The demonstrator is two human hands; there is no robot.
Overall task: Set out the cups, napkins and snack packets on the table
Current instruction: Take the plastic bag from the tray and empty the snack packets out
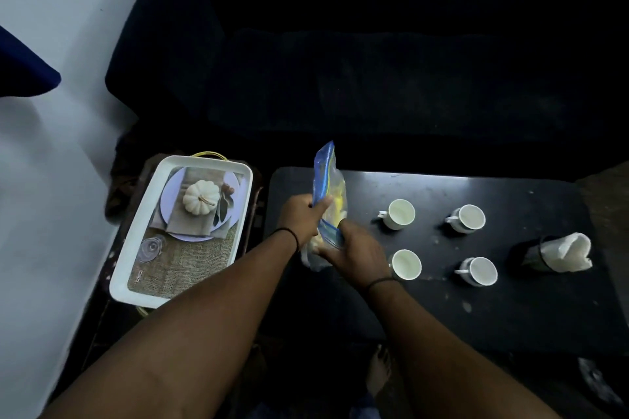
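Observation:
A blue and clear snack packet (329,180) with yellow contents stands upright over the left end of the black table (476,309). My left hand (301,216) grips its left edge at mid height. My right hand (354,250) holds its lower part from the right. Several white cups sit on the table in a two-by-two group: one at the back left (401,213), one at the back right (469,218), one at the front left (405,264). White napkins (566,252) stick out of a dark holder (526,253) at the right end.
A white tray (136,277) with a printed pumpkin picture rests on a stool to the left of the table. A dark sofa (374,61) runs behind the table. A white wall (51,180) is at the left. My bare foot (379,371) shows below the table edge.

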